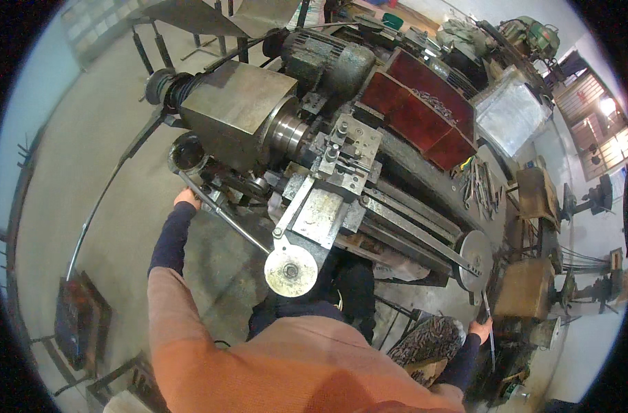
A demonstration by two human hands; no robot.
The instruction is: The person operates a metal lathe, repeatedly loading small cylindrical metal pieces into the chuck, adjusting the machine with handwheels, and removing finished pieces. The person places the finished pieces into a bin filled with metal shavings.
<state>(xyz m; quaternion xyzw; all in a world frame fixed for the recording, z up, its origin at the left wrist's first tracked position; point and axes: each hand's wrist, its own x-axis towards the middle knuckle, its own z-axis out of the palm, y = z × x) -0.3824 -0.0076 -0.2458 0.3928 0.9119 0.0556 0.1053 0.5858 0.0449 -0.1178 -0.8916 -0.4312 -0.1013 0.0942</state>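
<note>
A small metal lathe with a boxy headstock and a shiny spindle stands in front of me. My left hand is closed around a long metal lever on the headstock side. That lever slants toward a round pale handwheel disc nearest my body. My right hand reaches out to the far right and grips a metal lever beside a grey wheel at the bed's end. Between the hands sits the tool post on its slide. Both hands' fingertips are partly hidden.
Behind the bed, a dark red tray holds small metal parts. Several wrenches lie to its right. A motor stands behind the headstock. A pile of dark metal pieces is near my right arm, and a dark box is at left.
</note>
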